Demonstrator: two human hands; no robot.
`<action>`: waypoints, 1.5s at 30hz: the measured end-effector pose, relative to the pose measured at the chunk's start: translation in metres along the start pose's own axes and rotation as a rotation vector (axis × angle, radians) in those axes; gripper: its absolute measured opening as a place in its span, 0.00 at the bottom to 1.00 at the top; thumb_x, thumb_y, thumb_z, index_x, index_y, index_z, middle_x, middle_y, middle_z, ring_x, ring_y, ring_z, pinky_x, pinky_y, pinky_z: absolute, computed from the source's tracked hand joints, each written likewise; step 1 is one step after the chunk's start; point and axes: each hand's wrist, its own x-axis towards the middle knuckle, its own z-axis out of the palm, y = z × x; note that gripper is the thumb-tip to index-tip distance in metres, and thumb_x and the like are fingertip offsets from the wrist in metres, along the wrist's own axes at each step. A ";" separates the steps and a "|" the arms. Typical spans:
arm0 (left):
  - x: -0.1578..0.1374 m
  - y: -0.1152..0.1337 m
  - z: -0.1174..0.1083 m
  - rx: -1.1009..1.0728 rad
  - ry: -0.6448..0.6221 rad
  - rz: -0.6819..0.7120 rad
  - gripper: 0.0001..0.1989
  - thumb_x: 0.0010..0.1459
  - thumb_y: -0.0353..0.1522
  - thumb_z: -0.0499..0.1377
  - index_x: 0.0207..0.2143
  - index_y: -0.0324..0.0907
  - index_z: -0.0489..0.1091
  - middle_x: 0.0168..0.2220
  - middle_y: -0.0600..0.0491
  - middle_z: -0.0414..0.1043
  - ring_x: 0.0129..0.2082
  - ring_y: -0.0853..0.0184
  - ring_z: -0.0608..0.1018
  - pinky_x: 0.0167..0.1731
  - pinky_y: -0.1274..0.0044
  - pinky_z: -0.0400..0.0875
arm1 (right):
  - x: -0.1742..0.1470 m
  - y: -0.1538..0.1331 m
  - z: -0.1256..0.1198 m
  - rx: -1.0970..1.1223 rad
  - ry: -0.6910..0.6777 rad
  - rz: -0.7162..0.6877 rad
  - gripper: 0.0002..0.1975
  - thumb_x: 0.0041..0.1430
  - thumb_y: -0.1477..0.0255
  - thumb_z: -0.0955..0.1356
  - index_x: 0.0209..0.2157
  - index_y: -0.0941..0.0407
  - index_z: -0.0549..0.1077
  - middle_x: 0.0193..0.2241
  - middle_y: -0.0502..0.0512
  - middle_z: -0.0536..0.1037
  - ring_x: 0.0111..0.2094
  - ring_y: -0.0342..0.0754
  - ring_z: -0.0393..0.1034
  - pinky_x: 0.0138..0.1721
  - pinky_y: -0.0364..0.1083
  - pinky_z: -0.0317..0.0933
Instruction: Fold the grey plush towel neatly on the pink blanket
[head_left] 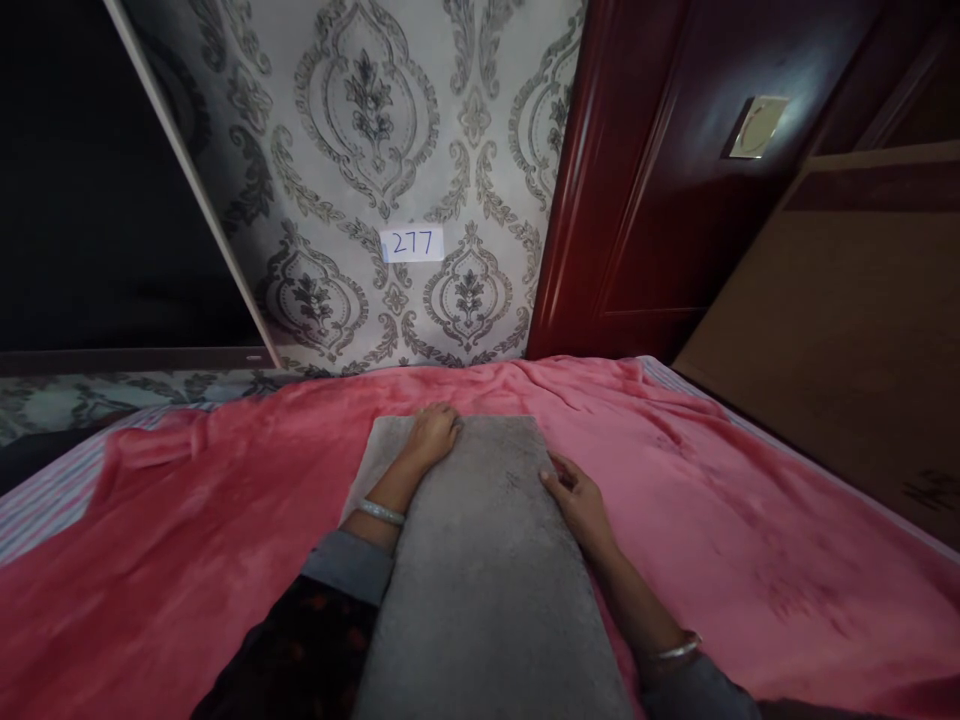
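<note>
A long, flat grey piece (495, 560) with a soft, matte, cloth-like surface stretches away from me over a pink blanket (720, 510). I cannot tell whether it is a folded cloth or a mat. On its far left part lies my left hand (435, 436), palm down, fingers stretched toward the far edge. My right hand (581, 500) is at its right edge, thumb on or by the border. The fingers there are bent and apart from the thumb, with a gap between them. Both wrists wear bracelets.
Behind the blanket rises a patterned wall (367, 110) with a paper label (412, 243) reading 277. A dark screen (120, 220) stands at left. To the right are a dark red wooden panel (637, 180) with a switch plate (759, 127), and a large brown board (847, 330).
</note>
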 end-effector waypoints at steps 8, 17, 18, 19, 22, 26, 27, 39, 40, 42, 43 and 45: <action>0.003 0.000 -0.005 0.121 -0.094 -0.062 0.12 0.64 0.33 0.55 0.42 0.38 0.76 0.48 0.41 0.75 0.52 0.54 0.74 0.53 0.64 0.66 | 0.003 0.006 0.000 -0.010 -0.038 -0.029 0.32 0.47 0.53 0.72 0.51 0.56 0.75 0.42 0.59 0.82 0.40 0.58 0.78 0.39 0.53 0.72; 0.015 -0.008 -0.011 0.131 -0.220 -0.088 0.11 0.62 0.34 0.57 0.42 0.40 0.76 0.48 0.43 0.76 0.49 0.58 0.77 0.49 0.70 0.69 | 0.003 0.002 -0.001 -0.034 -0.026 -0.023 0.32 0.46 0.55 0.72 0.51 0.57 0.75 0.42 0.61 0.82 0.41 0.60 0.78 0.41 0.55 0.72; 0.017 -0.008 -0.011 0.127 -0.230 -0.095 0.10 0.62 0.34 0.58 0.41 0.39 0.76 0.47 0.43 0.77 0.48 0.59 0.77 0.49 0.71 0.69 | 0.004 0.003 -0.001 -0.024 -0.032 -0.025 0.32 0.46 0.55 0.72 0.51 0.57 0.75 0.42 0.61 0.82 0.41 0.59 0.78 0.41 0.55 0.72; 0.019 -0.008 -0.010 0.122 -0.237 -0.102 0.10 0.62 0.34 0.58 0.41 0.39 0.76 0.47 0.43 0.77 0.47 0.59 0.77 0.48 0.72 0.69 | 0.004 0.003 -0.001 -0.010 -0.038 -0.027 0.32 0.46 0.55 0.72 0.51 0.57 0.75 0.42 0.61 0.82 0.41 0.59 0.78 0.41 0.55 0.72; 0.021 -0.009 -0.008 0.107 -0.248 -0.115 0.10 0.61 0.34 0.59 0.40 0.38 0.75 0.47 0.42 0.77 0.46 0.58 0.78 0.46 0.72 0.70 | 0.005 0.006 0.000 0.021 -0.033 -0.029 0.32 0.46 0.55 0.72 0.51 0.57 0.75 0.42 0.61 0.82 0.41 0.59 0.78 0.40 0.54 0.72; 0.020 -0.010 -0.006 0.094 -0.229 -0.112 0.09 0.61 0.33 0.58 0.40 0.38 0.74 0.46 0.41 0.77 0.46 0.58 0.78 0.46 0.72 0.69 | 0.005 0.007 -0.001 0.013 -0.039 -0.023 0.32 0.46 0.55 0.71 0.51 0.57 0.74 0.41 0.61 0.82 0.40 0.58 0.78 0.40 0.53 0.72; 0.020 -0.011 -0.006 0.088 -0.222 -0.107 0.09 0.61 0.33 0.57 0.40 0.38 0.74 0.46 0.42 0.77 0.46 0.58 0.78 0.46 0.72 0.69 | 0.005 0.006 -0.001 0.008 -0.043 -0.025 0.32 0.46 0.55 0.71 0.51 0.57 0.74 0.42 0.60 0.82 0.41 0.58 0.78 0.40 0.53 0.71; 0.036 -0.033 0.002 -0.025 -0.240 -0.044 0.08 0.59 0.35 0.59 0.37 0.39 0.73 0.41 0.45 0.77 0.42 0.60 0.77 0.44 0.73 0.70 | 0.008 0.012 -0.005 -0.014 -0.024 -0.013 0.31 0.47 0.57 0.71 0.52 0.57 0.73 0.36 0.57 0.82 0.35 0.54 0.77 0.34 0.50 0.70; 0.033 -0.034 0.007 -0.028 -0.235 -0.047 0.09 0.60 0.35 0.57 0.39 0.39 0.73 0.43 0.44 0.77 0.43 0.60 0.77 0.45 0.73 0.69 | 0.008 0.012 -0.006 -0.023 -0.017 -0.013 0.31 0.46 0.57 0.71 0.52 0.57 0.74 0.35 0.57 0.82 0.34 0.54 0.77 0.34 0.50 0.69; 0.026 -0.034 0.016 -0.032 -0.217 -0.054 0.12 0.63 0.35 0.54 0.43 0.38 0.72 0.48 0.42 0.76 0.47 0.59 0.76 0.49 0.72 0.68 | 0.008 0.012 -0.006 -0.030 -0.006 -0.019 0.31 0.46 0.57 0.71 0.51 0.57 0.74 0.34 0.57 0.82 0.34 0.54 0.76 0.34 0.50 0.69; 0.023 -0.034 0.019 -0.033 -0.209 -0.058 0.13 0.64 0.35 0.52 0.45 0.38 0.71 0.49 0.42 0.75 0.49 0.59 0.76 0.50 0.72 0.68 | 0.008 0.012 -0.006 -0.028 -0.004 -0.022 0.31 0.46 0.57 0.71 0.51 0.57 0.74 0.34 0.57 0.82 0.34 0.54 0.76 0.34 0.50 0.69; 0.021 -0.034 0.021 -0.033 -0.199 -0.070 0.14 0.65 0.35 0.50 0.47 0.38 0.70 0.51 0.41 0.74 0.50 0.59 0.76 0.51 0.71 0.67 | 0.008 0.012 -0.007 -0.023 -0.005 -0.031 0.31 0.47 0.57 0.71 0.52 0.58 0.74 0.35 0.57 0.82 0.35 0.53 0.76 0.35 0.50 0.69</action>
